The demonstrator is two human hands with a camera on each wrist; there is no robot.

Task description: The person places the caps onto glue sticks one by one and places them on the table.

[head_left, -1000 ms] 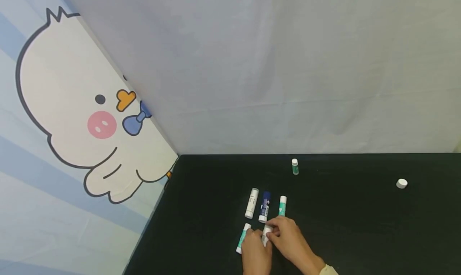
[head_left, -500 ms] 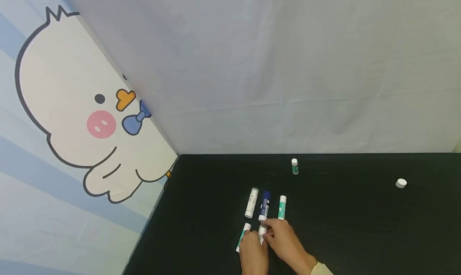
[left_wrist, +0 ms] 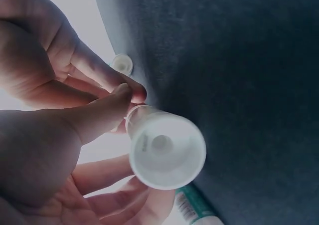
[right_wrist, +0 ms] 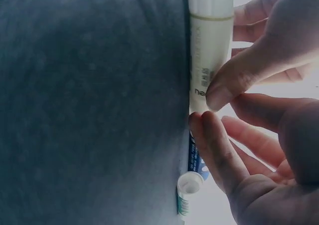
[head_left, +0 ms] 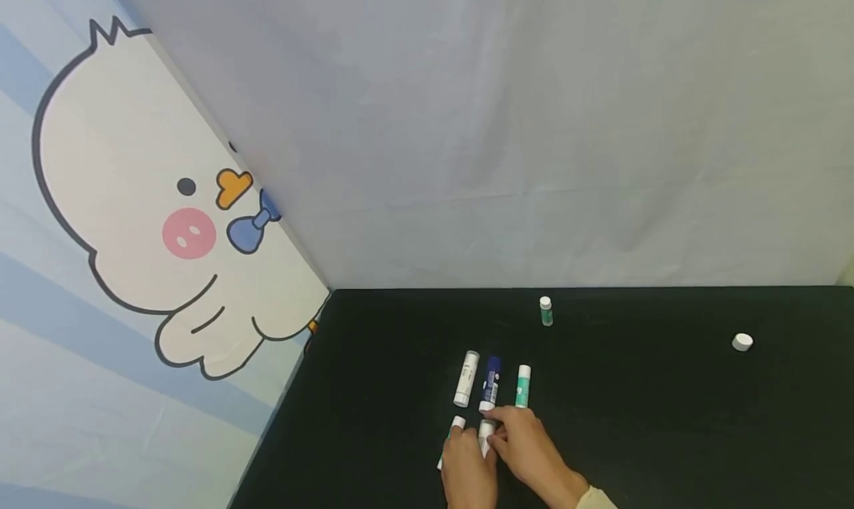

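A white glue stick (right_wrist: pixel 212 55) lies between both hands, close over the black table, its hollow white end (left_wrist: pixel 167 152) facing the left wrist view. My left hand (head_left: pixel 470 468) grips it from the left, thumb along its side. At its far end my right hand (head_left: pixel 528 444) pinches it with the fingertips, which hide that end. Half covered by the left hand is a teal-and-white glue stick (head_left: pixel 457 422). Just beyond the hands lie another white glue stick (head_left: pixel 466 378), a navy glue stick (head_left: pixel 491 381) and a second teal-and-white one (head_left: pixel 523 385).
A small green tube with a white top (head_left: pixel 545 312) stands near the back of the black table (head_left: pixel 634 390). Farther right sits a loose white cap (head_left: pixel 742 342). Grey cloth (head_left: pixel 534 138) rises behind, with a cartoon-printed panel (head_left: pixel 133 161) on the left.
Both hands and the white glue stick between them have shifted slightly left over the last second. Since half a second ago they have hardly moved. The other things stay in place.
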